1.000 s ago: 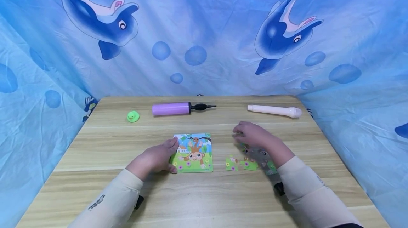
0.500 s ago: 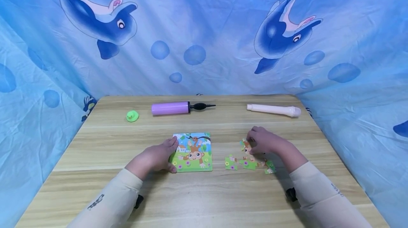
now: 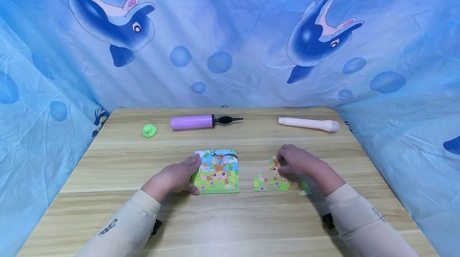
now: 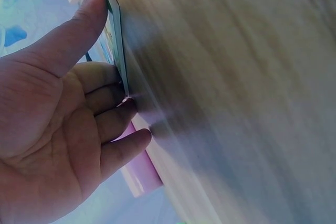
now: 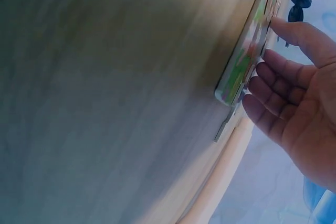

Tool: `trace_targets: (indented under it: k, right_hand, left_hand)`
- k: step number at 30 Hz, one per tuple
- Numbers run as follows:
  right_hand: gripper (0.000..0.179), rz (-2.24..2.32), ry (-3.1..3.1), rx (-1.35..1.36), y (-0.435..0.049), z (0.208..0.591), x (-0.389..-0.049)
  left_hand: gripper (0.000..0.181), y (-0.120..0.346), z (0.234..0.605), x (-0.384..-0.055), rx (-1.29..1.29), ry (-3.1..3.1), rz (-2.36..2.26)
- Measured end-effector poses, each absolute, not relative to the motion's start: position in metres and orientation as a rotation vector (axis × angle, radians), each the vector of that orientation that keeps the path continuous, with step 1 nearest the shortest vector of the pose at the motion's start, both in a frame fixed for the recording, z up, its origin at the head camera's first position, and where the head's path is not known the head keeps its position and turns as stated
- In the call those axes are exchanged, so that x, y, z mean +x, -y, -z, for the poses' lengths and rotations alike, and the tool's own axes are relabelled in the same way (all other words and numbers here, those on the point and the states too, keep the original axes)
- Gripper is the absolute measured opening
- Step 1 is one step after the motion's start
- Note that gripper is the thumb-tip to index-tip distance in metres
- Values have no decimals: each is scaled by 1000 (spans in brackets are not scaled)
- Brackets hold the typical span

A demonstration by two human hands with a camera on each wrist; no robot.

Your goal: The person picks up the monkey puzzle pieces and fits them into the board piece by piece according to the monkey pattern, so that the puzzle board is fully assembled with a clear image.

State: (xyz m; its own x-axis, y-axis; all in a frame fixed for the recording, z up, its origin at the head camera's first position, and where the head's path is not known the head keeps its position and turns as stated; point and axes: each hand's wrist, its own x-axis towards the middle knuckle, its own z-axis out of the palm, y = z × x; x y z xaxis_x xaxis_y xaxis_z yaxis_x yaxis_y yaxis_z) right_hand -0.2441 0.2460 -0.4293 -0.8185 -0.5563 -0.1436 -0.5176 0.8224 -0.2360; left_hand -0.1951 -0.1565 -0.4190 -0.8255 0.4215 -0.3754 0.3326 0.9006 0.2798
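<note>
wood-grain table [image 3: 215,225], monkey puzzle [image 3: 219,175] in the middle

both pale sleeves [image 3: 123,223] have dark marks like print, too blurry to read. left hand [image 3: 178,175] is relaxed, thumb and fingers resting along the puzzle's left edge. right hand [image 3: 302,163] has thumb and fingers bent at a brown piece [image 3: 274,168] with an eye on it, can't tell if it's pinched. puzzle's a bright square: brown monkey, little house, green grass, flowers. more loose pieces [image 3: 281,186] sit to its right.
</note>
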Motion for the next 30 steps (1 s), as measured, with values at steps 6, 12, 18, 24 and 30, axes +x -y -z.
trace_targets:
  k: [6,12,18,24,30]
  right_hand:
    - [25,292,-2806,-810,-242,429,-246]
    - [30,310,-2811,-858,-225,417,-245]
    - [28,328,-2772,-932,-198,406,-244]
    - [30,295,-2737,-936,-168,401,-244]
    - [30,231,-2716,-1026,-137,403,-244]
  left_hand:
    - [103,157,420,-197,558,-2630,-280]
    - [104,156,421,-197,541,-2626,-284]
    - [104,156,419,-196,531,-2626,-300]
    - [103,156,418,-196,539,-2626,-304]
    - [103,157,418,-197,542,-2625,-296]
